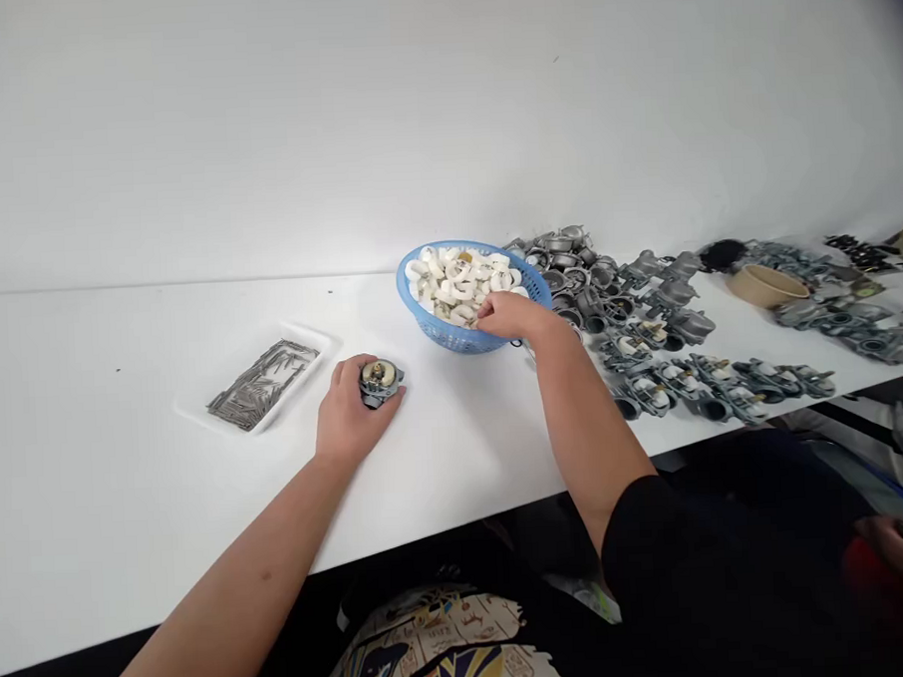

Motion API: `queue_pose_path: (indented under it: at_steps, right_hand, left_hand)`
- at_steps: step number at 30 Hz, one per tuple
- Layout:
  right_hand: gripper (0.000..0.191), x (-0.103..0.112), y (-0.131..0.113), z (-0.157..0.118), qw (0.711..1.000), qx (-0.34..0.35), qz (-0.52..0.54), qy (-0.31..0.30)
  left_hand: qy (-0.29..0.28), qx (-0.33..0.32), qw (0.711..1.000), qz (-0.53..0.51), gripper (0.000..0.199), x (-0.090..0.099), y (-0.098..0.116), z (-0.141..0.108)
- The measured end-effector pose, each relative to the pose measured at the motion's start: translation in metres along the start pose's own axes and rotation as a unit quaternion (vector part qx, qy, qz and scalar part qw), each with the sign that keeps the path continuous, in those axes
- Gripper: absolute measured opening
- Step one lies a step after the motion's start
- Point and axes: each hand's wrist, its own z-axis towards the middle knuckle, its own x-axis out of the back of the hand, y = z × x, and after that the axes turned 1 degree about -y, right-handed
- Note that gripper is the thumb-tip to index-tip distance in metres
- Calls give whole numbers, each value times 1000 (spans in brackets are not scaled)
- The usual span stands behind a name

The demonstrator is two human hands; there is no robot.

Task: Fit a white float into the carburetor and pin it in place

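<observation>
- Fingers and thumb of the left hand [354, 408] close around the sides of a small metal casting [380, 377], which rests at the tabletop with a pale ring and brass-coloured detail facing up.
- The right hand [506, 314] dips over the near right side of a blue basket [451, 335], fingers bent among white pieces [460, 273]; whether they pinch 1 cannot be told.
- The casting looks compact, stiff and fairly heavy for its bulk, best held by its outer metal walls, clear of the ring on top.
- The white pieces look light, smooth and perhaps slippery, likely plastic; their thicker curved sides seem the safer hold, with any thin metal tabs left alone.
- Left of the casting, a white tray [317, 339] holds a heap of slim metal pins [255, 387].
- The white table [442, 459] looks flat and smooth, backed by a plain pale wall [338, 134].
- Right of the basket, grey metal parts [693, 383] crowd the tabletop, a tan bowl [767, 285] beyond.
- At far right, another person's hand [899, 548] shows, blurred, below table level.
</observation>
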Motion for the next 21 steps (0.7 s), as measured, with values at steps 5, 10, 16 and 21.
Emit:
queue_pose_path:
  at_steps: [5, 10, 16, 21]
  right_hand:
    - [48, -4, 14, 5, 998, 25, 33, 54]
    - [40, -15, 25, 10, 965, 110, 106, 212]
    - [34, -53, 4, -23, 819, 269, 331, 383]
    - [16, -98, -25, -64, 793, 323, 413, 309]
  left_hand:
    - [9, 5, 1000, 9, 62, 3, 1, 1]
    - [-5, -4, 1000, -17, 76, 3, -2, 1]
    - [-70, -29, 992, -99, 67, 2, -10, 5]
    - [-80, -32, 987, -134, 57, 1, -15, 9]
